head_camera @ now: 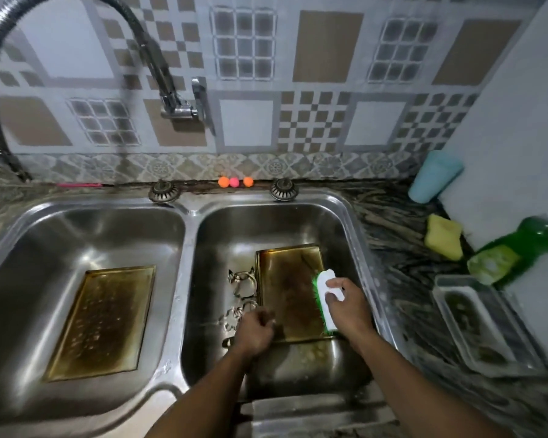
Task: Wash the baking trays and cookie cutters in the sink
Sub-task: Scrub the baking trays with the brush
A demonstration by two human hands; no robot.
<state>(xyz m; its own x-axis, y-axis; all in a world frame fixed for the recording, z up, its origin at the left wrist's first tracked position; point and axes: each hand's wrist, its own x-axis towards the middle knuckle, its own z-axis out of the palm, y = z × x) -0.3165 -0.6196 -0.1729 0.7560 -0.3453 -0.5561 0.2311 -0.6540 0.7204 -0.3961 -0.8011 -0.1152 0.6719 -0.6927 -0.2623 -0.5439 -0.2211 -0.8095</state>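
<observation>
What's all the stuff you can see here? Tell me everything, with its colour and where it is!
sink: 1, steel, two basins
baking trays: 2, golden-brown, one in the left basin, one in the right basin
cookie cutters: several, metal, right basin, left of the tray
brush: 1, white with green bristles, on the right tray
tap: 1, silver, bendy, on the wall
plugs: 2, metal, sink's back rim
small balls: 3, orange and pink, behind the sink
cup: 1, light blue, right counter
sponge: 1, yellow, right counter
soap bottle: 1, green, right counter
clear box: 1, see-through, right counter
left hand: at the right tray's near left corner, blurred
right hand: grips the brush
</observation>
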